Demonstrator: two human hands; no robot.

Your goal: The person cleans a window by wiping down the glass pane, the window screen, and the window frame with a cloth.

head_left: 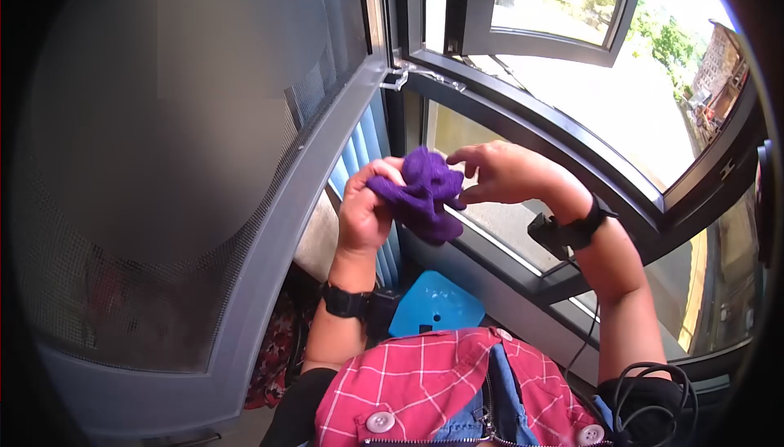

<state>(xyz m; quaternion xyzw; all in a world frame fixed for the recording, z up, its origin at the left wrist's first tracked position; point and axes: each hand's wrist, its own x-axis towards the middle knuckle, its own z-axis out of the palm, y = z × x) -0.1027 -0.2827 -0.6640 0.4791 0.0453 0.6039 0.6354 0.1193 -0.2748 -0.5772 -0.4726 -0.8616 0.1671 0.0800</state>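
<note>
A crumpled purple cloth (426,190) is bunched up in front of my chest, before the window. My left hand (365,209) grips it from the left side, with the thumb pressed over a fold. Just to the right of the cloth, my right hand (500,171) has its fingers bent but apart. Its fingertips are close to the cloth's right edge, and I cannot tell whether they touch it. Both wrists wear black straps with small dark boxes.
On the left stands a grey-framed mesh screen panel (282,169), swung inward. Ahead, a dark window frame (539,133) holds an outward-opened sash (563,48). A blue plastic stool (441,300) is below my hands. Beside the panel hangs a light-blue curtain (359,153). A black cable (590,341) runs along my right arm.
</note>
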